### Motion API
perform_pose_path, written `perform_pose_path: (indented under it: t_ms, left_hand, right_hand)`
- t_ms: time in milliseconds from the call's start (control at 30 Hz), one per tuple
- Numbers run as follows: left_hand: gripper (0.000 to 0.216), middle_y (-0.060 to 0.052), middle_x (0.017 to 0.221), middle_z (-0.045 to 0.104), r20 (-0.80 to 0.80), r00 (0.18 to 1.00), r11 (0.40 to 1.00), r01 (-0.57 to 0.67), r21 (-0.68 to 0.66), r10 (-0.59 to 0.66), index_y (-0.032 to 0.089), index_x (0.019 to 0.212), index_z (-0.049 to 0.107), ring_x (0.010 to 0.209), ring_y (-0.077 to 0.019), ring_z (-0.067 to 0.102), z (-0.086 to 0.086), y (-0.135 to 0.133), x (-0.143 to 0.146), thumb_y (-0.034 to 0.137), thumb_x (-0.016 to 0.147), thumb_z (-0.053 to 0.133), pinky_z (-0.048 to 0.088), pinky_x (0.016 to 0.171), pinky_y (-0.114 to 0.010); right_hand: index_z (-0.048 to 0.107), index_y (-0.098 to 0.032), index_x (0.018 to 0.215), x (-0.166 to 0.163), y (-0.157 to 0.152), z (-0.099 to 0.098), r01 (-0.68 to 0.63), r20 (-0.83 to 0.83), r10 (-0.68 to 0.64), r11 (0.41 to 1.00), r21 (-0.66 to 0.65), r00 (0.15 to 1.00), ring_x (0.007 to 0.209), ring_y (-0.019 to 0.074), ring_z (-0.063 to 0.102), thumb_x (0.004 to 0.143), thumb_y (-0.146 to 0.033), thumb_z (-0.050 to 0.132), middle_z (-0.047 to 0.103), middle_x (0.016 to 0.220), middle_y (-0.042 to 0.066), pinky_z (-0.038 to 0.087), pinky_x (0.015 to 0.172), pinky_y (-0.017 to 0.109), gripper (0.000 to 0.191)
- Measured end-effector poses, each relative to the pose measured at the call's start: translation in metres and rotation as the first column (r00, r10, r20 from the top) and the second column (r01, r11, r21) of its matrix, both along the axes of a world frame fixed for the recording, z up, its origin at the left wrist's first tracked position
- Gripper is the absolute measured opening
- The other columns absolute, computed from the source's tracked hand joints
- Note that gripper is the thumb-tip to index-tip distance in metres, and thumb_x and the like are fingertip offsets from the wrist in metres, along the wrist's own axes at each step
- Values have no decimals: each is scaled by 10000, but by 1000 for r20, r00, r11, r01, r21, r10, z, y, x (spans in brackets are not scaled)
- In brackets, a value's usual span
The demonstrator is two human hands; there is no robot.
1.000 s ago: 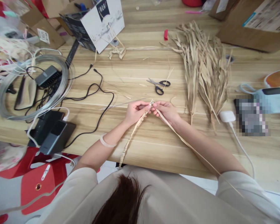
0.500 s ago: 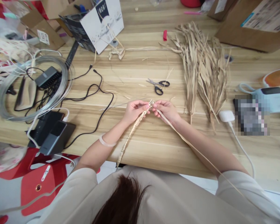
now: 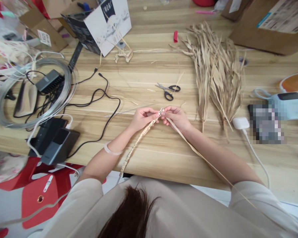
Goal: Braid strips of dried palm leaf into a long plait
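Observation:
Between the fingers of my left hand (image 3: 146, 118) is the upper end of a pale braided straw cord (image 3: 136, 144), which hangs down toward the table's front edge. My right hand (image 3: 175, 117) pinches a long flat straw strip (image 3: 188, 144) close to that end. The strip trails back along my right forearm to the sleeve. Both hands nearly meet, fingertips close together, and short ends stick up between them. Exactly how the strip crosses the cord is too small to make out. Beyond my hands lie black-handled scissors (image 3: 168, 91).
Bundles of dried leaves (image 3: 213, 72) lie to the right, near a white charger (image 3: 240, 123). On the left are a coil of clear tubing (image 3: 0, 109), black cables (image 3: 119, 109) and a grey power bank (image 3: 58, 147). A white box (image 3: 111, 31) and a cardboard box (image 3: 265, 33) stand behind.
My right fingertips have shifted slightly left, closer to the left ones, at the cord's end. The cord's lower end has swung a little to the left.

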State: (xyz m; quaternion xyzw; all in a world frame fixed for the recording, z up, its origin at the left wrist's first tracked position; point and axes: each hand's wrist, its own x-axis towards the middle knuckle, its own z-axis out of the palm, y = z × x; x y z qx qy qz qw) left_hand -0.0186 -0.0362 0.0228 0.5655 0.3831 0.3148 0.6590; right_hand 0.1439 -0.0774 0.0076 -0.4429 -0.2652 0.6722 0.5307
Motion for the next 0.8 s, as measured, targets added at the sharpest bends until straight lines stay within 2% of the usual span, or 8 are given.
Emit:
perform_pose_path:
  t_ms: [167,267,433,500,600,733,800]
  left_hand:
    - [341,-53,684,701,8,1000,1000,4,-30,-4,113,774,645,541,-132,652,-1,1,-1,377,611,785,488,420,-201]
    - [343,-37,672,688,23,998,997,-57,-48,59,116,769,630,510,-109,630,-2,4,-1,375,606,785,457,398,-180]
    - [343,9,606,643,57,979,974,-187,-131,195,125,754,591,443,-81,576,0,9,1,329,565,792,404,359,-164]
    - [341,19,589,631,52,978,969,-191,-159,202,127,765,585,429,-76,559,2,10,1,313,561,786,394,355,-163]
    - [351,17,592,628,39,981,969,-179,-172,188,122,792,594,432,-68,547,2,9,2,314,563,779,383,357,-159]
    - [350,19,581,610,22,981,968,-188,-166,194,113,764,601,435,-50,522,1,9,3,305,542,791,352,352,-146]
    - [346,23,568,601,17,980,968,-192,-162,198,113,753,599,434,-51,519,0,9,4,294,533,795,350,350,-147]
  right_hand:
    - [604,-156,737,-4,-2,-1,44,17,-45,997,64,999,417,79,576,561,-316,837,670,583,-13,430,370,162,334]
    - [610,-169,824,-2,-1,-1,62,-1,-62,997,56,998,448,75,589,582,-331,827,671,606,-25,439,385,156,364]
    - [607,-211,782,8,6,-2,179,-204,-174,984,6,963,509,28,576,626,-316,805,647,631,-74,454,441,108,273]
    - [613,-233,789,12,9,-3,215,-271,-212,976,-21,939,610,42,618,666,-309,776,676,718,-72,497,509,117,218]
    - [633,-269,869,14,11,-6,226,-269,-222,974,-17,937,818,79,661,729,-317,717,711,905,-62,551,656,165,171]
    - [627,-316,1022,14,11,-13,196,-169,-176,974,109,970,1025,108,632,725,-288,712,634,1220,-64,554,797,219,310]
    - [598,-338,1105,12,10,-16,182,-72,-172,966,183,982,1071,137,618,713,-300,721,577,1310,-50,556,836,266,412]
